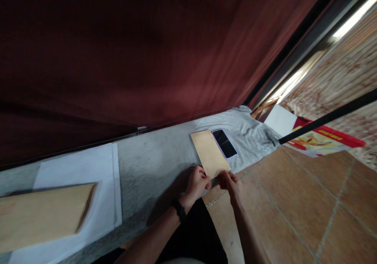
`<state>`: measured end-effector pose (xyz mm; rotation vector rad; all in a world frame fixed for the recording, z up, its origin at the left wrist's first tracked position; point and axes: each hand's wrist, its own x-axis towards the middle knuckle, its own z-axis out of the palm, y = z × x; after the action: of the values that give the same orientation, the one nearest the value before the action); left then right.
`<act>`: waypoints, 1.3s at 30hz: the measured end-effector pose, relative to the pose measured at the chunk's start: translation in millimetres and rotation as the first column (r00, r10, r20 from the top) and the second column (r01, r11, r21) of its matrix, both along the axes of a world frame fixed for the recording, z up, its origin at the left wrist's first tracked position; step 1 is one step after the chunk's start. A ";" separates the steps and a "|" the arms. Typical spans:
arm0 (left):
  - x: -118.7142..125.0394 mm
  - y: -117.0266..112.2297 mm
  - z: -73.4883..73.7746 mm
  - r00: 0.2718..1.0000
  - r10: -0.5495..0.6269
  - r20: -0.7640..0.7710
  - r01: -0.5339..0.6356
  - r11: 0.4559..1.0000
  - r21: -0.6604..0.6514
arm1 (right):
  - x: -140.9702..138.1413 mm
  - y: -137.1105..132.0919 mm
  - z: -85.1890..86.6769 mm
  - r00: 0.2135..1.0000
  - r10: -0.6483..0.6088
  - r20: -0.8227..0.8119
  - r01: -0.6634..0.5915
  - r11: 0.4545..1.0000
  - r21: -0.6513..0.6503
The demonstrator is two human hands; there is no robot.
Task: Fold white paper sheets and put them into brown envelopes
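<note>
A tan envelope lies flat on a grey cloth spread over the floor. My left hand pinches its near left corner, fingers curled. My right hand pinches the near right corner the same way. A black smartphone lies face up right beside the envelope's far right edge. A dark band sits on my left wrist.
A larger brown envelope rests on white paper sheets at the left. A dark red curtain hangs behind. Brown floor tiles spread to the right, with a white sheet, a red-yellow printed sheet and a black bar.
</note>
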<state>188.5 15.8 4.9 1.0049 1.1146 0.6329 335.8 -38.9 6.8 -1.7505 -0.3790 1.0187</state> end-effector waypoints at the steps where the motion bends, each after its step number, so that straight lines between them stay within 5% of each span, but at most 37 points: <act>1: 1.1 0.7 -1.3 1.000 -0.004 -0.009 0.004 1.000 -0.003 | 0.2 -0.1 -0.7 1.000 0.001 0.004 -0.001 1.000 0.005; 16: 2.8 -4.0 14.0 0.978 0.000 -0.208 0.012 0.998 0.057 | -2.6 -7.9 -0.6 0.999 0.027 0.044 -0.028 0.999 0.024; 19: -25.5 -14.8 16.5 0.973 0.032 -0.228 0.001 0.990 0.140 | -12.2 -17.2 2.6 0.987 0.072 0.142 -0.081 0.995 0.056; 22: -81.4 -33.5 22.4 0.957 0.110 -0.269 0.004 0.920 0.393 | -35.1 -20.1 9.5 0.960 0.183 0.211 -0.209 0.972 0.109; 25: -156.7 -54.4 30.9 0.832 0.322 -0.451 -0.009 0.822 0.569 | -73.7 -14.9 16.7 0.911 0.356 0.208 -0.379 0.922 0.081; 28: -237.9 -68.1 34.5 0.516 0.607 -0.604 0.036 0.689 0.724 | -122.0 -4.8 20.1 0.853 0.501 0.146 -0.517 0.850 0.103; 31: -307.1 -73.8 27.3 0.205 0.756 -0.621 0.058 0.624 0.779 | -170.3 6.9 18.9 0.776 0.627 0.076 -0.630 0.759 0.164; 35: -353.7 -77.1 7.2 0.093 0.730 -0.677 0.053 0.676 0.735 | -229.6 25.2 14.9 0.668 0.740 0.078 -0.737 0.642 0.213; 39: -354.4 -80.0 -6.2 0.040 0.683 -0.729 0.067 0.726 0.684 | -287.8 53.4 12.9 0.523 0.794 0.310 -0.851 0.464 0.246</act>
<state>-165.8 -64.2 -1.3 1.8454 2.6251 0.6456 47.9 14.5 19.7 -1.2392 -1.5591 1.3534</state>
